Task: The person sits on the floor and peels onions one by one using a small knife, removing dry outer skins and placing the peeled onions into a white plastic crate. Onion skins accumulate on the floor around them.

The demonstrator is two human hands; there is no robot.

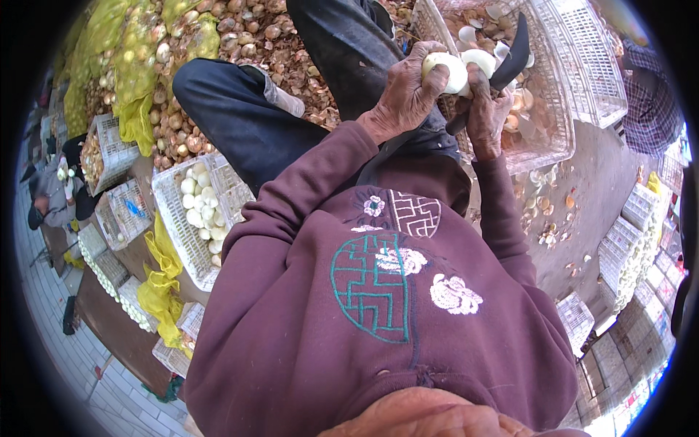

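My left hand (401,87) grips a peeled white onion (449,74) above my right thigh. In my right hand (489,117) is a knife (513,60) with a dark curved blade pointing up and away; its dark handle end shows below the fingers. My right thumb presses a white piece of onion layer (479,59) against the blade side, right beside the onion. Whether that piece is still attached to the onion, I cannot tell. Under my right hand stands a white plastic crate (568,147) with onion skins and peelings (527,104) inside.
A white crate (164,188) at my left holds peeled onions (205,199). Unpeeled onions (180,131) and loose skins lie ahead, beside yellow mesh bags (134,114). More crates (592,71) stand at right. One person (60,191) works at far left; another in plaid (650,109) is at right.
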